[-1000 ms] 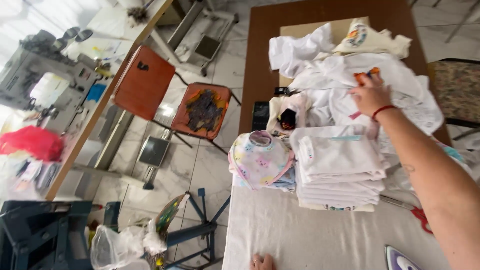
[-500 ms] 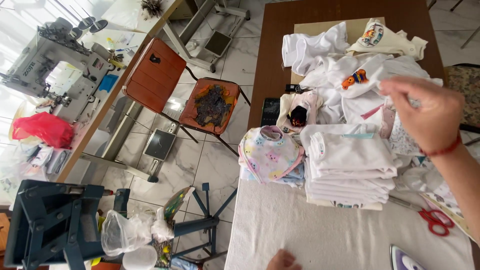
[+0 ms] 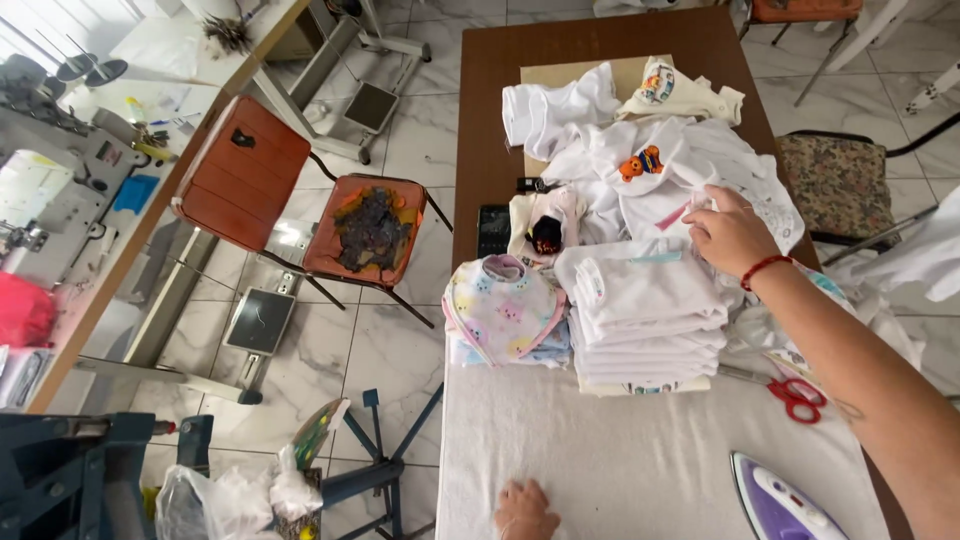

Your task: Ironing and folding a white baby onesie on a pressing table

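My right hand (image 3: 732, 232), with a red band at the wrist, reaches over the table and pinches white cloth in the loose pile of small white garments (image 3: 650, 170). A neat stack of folded white garments (image 3: 645, 315) lies just below it. Beside the stack sits a pastel printed bib pile (image 3: 500, 310). My left hand (image 3: 522, 510) rests on the white padded ironing cloth (image 3: 620, 460) at the near edge, fingers curled, holding nothing I can see.
Red-handled scissors (image 3: 797, 393) and a purple-and-white iron (image 3: 785, 500) lie at the near right. A brown table (image 3: 600, 50) extends away. An orange chair (image 3: 370, 230) with dark fabric stands left, near a sewing machine (image 3: 50, 190). A cushioned chair (image 3: 835, 185) stands right.
My right hand came back from the far pile, lifted toward me, then dropped again onto the white garments near the folded stack. The view shifted slightly.
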